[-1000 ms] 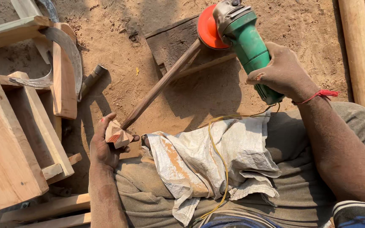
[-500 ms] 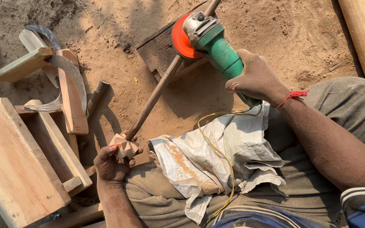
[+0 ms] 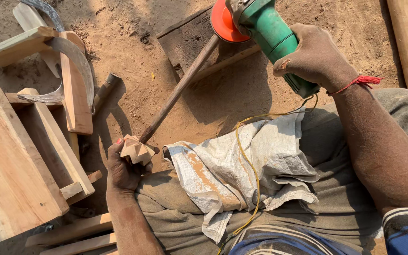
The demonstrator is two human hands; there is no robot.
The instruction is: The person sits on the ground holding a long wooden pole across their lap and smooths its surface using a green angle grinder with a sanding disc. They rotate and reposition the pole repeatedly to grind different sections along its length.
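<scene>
Right hand (image 3: 318,57) is closed around the green body of an angle grinder (image 3: 265,28), whose orange disc (image 3: 224,22) meets the upper end of a long wooden stick (image 3: 180,89). Left hand (image 3: 126,167) has its fingers wrapped around the carved block end (image 3: 137,150) of that stick, near the knee. The stick runs diagonally from that hand up to the disc, resting across a dark plank (image 3: 190,42) on the sand. A yellow cord (image 3: 251,156) trails over a white sack (image 3: 246,165) spread on the lap. Judgement: sound sanding here calls for a firm left-hand hold, light disc pressure — and the cord kept away from the disc. Wooden furniture parts (image 3: 20,156) lie to the left.
</scene>
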